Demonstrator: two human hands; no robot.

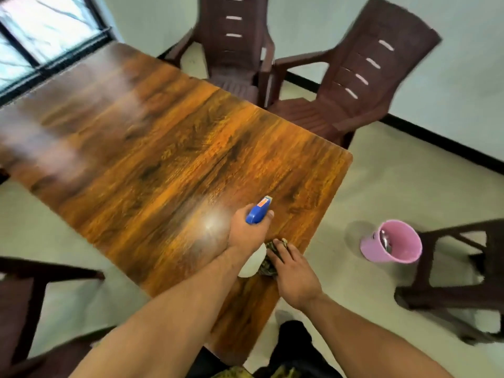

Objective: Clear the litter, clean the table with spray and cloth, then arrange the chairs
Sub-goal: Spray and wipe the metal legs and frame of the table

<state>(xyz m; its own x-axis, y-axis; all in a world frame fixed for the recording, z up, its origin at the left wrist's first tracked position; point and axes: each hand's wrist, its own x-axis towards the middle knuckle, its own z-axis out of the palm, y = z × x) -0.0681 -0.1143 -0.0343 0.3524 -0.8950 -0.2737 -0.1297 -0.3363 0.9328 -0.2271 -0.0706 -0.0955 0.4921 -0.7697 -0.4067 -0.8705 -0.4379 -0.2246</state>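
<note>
My left hand (245, 233) grips a spray bottle (257, 211) with a blue trigger head and a white body, held over the near right part of the wooden table (152, 148). Its nozzle points away from me. My right hand (293, 268) lies just beside it, fingers pressing on a dark patterned cloth (268, 264) that sits on the table near its right edge. Most of the cloth is hidden under my hand and behind the bottle.
Two brown plastic chairs (237, 50) (360, 83) stand at the table's far side. Another chair (463, 271) is on the right, one (24, 301) at the near left. A pink bin (392, 241) with litter stands on the floor right of the table. A window (41, 31) is at top left.
</note>
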